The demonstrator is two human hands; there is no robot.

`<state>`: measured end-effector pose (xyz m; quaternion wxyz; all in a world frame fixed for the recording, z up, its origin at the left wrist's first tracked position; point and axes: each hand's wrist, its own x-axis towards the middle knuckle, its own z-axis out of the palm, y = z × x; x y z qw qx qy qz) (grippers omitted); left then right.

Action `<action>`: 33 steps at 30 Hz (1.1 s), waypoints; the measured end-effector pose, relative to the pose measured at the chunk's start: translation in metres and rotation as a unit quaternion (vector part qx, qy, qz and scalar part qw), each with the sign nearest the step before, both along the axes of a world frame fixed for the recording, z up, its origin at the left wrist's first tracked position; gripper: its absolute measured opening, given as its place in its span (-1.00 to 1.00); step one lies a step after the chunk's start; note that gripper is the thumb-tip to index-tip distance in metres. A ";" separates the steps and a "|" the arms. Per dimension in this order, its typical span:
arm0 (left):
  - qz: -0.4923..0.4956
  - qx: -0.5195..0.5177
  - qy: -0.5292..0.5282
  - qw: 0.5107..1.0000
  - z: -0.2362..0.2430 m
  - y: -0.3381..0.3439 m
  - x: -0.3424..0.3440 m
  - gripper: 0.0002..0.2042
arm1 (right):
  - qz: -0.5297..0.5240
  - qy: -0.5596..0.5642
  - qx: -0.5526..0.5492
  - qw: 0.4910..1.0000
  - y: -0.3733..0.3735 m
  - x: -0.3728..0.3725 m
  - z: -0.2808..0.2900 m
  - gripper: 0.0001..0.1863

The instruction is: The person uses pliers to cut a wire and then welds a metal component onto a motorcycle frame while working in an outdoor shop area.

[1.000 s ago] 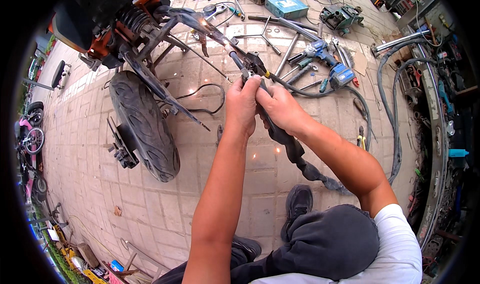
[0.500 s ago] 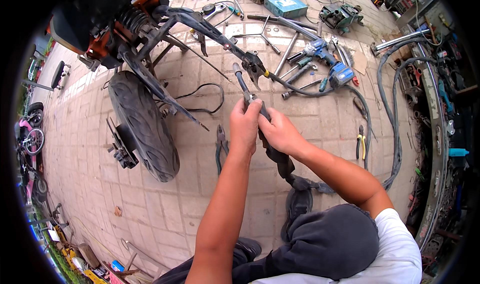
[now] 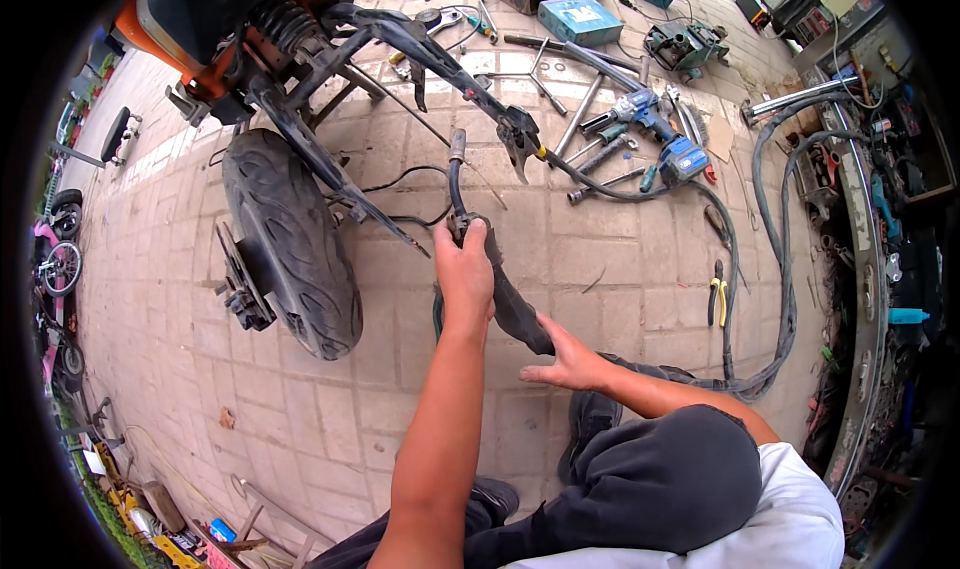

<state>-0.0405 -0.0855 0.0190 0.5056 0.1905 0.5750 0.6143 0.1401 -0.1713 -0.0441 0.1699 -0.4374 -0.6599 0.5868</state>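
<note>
On the left side of the brick floor (image 3: 620, 259) lies a black tire (image 3: 290, 249). Next to it, the left hand (image 3: 465, 274) is closed tight around a black cable (image 3: 458, 184) with a rubber sleeve (image 3: 515, 309) — it sticks up from the fist. Just right, the right hand (image 3: 570, 361) is open, fingers touching the sleeve's lower end. Farther right sits a blue drill (image 3: 655, 129) — near yellow pliers (image 3: 717, 294).
</note>
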 end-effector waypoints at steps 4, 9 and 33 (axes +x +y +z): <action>0.032 -0.035 -0.072 0.996 0.009 -0.008 0.011 -0.83 | -0.070 0.011 -0.001 0.998 0.017 -0.016 0.035 0.11; 0.061 -0.080 -0.133 0.986 -0.002 -0.013 0.010 -0.78 | -0.012 0.080 -0.173 0.982 0.056 0.004 0.070 -0.10; 0.005 -0.122 -0.180 0.976 -0.048 -0.061 0.020 -0.65 | 0.145 -0.268 0.124 0.944 0.046 -0.013 0.033 -0.62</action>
